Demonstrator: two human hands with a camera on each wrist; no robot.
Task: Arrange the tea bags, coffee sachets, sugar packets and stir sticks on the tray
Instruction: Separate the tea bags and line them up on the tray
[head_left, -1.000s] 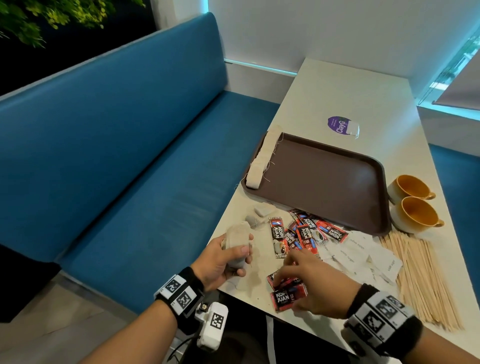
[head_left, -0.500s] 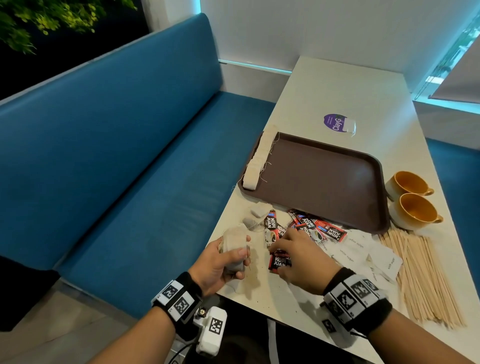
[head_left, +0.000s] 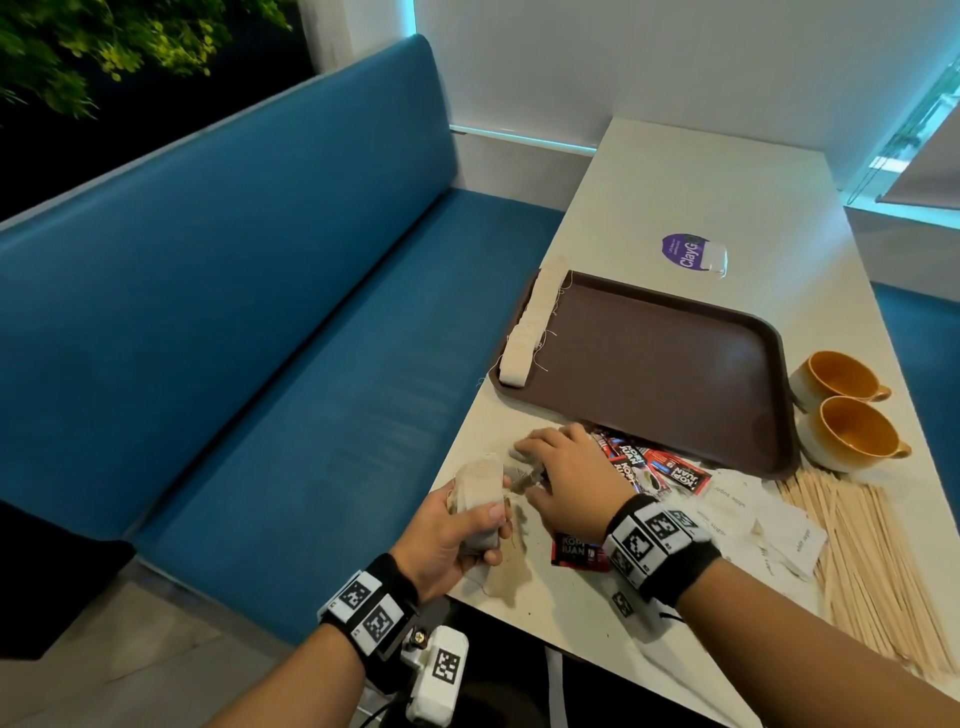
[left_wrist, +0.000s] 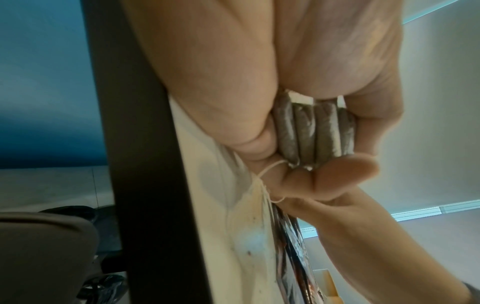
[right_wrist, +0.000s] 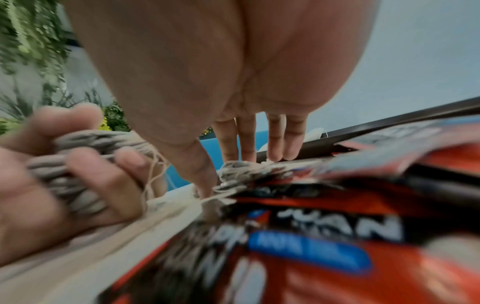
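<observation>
Left hand (head_left: 441, 540) at the table's near edge, fingers curled round a stack of tea bags (head_left: 480, 486), likely gathering them into one bundle; right hand (head_left: 566, 473) just beyond, fingers straight, tips down on loose tea bags (right_wrist: 233, 170) beside the coffee sachets (head_left: 649, 467), seemingly to draw them in; sugar packets (head_left: 748, 512) and stir sticks (head_left: 862, 561) lie right, untouched; farther off, the tray (head_left: 675, 364) holds only a row of tea bags (head_left: 532, 327) along its left rim; two cups (head_left: 847, 410) stand beside it.
</observation>
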